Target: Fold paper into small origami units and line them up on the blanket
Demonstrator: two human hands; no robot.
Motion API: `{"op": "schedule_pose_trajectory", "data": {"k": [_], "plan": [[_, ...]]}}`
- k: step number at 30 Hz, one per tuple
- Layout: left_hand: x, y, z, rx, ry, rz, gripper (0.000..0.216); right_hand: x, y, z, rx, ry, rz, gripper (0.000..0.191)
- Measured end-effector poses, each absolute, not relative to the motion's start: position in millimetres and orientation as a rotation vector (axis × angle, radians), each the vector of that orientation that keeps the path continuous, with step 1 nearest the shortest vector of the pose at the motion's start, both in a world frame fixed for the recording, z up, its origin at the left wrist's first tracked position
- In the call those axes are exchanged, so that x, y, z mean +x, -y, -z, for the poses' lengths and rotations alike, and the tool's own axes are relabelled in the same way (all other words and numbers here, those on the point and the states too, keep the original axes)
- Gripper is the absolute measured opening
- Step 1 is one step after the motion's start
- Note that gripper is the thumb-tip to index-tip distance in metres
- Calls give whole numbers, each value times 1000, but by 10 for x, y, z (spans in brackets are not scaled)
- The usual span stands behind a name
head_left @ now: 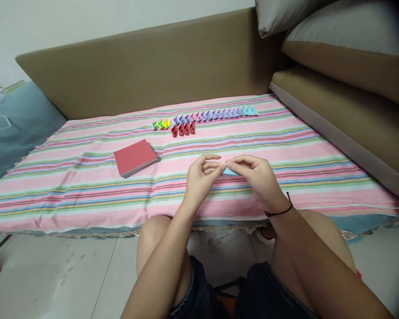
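My left hand (201,177) and my right hand (257,177) meet above the striped cloth (286,150), both pinching one small light-blue folded paper (231,171) between their fingertips. A black cord circles my right wrist. Behind the hands lies a long row of small folded paper pieces (216,115), mostly purple with pink and blue ones. Green and yellow pieces (161,124) end the row at the left. A few red folded pieces (183,129) sit just in front of it. A stack of red paper sheets (134,157) lies to the left of my hands.
The striped cloth covers a low sofa seat with a tan backrest (153,66). Grey and tan cushions (346,48) stand at the right. A blue cushion (16,124) sits at the far left. My knees and the tiled floor (53,274) are below.
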State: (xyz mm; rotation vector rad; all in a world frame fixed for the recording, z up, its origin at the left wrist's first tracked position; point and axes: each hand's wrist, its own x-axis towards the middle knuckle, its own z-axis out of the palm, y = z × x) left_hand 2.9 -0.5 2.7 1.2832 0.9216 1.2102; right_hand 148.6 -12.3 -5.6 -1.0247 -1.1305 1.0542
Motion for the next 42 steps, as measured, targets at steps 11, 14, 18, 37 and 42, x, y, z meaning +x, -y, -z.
{"op": "schedule_pose_trajectory", "data": {"k": [11,14,18,37,42], "plan": [[111,42,-4,1067,-992,-1265,32,1336,139,90,-969,781,-1172,7],[102,42,-27,1055,-989,-1230,24,1328,143,76,-970,737,-1189,8],[86,39,-37,1034,-948,-1212,23,1329,141,66,-951,695,-1217,9],[8,-13,-36,1047,-833,-1102,31,1428,93,129,-997,889,-1113,9],[3,-2,-26,1267,-978,-1124,29,1420,135,75,-1006,1058,-1033,5]]}}
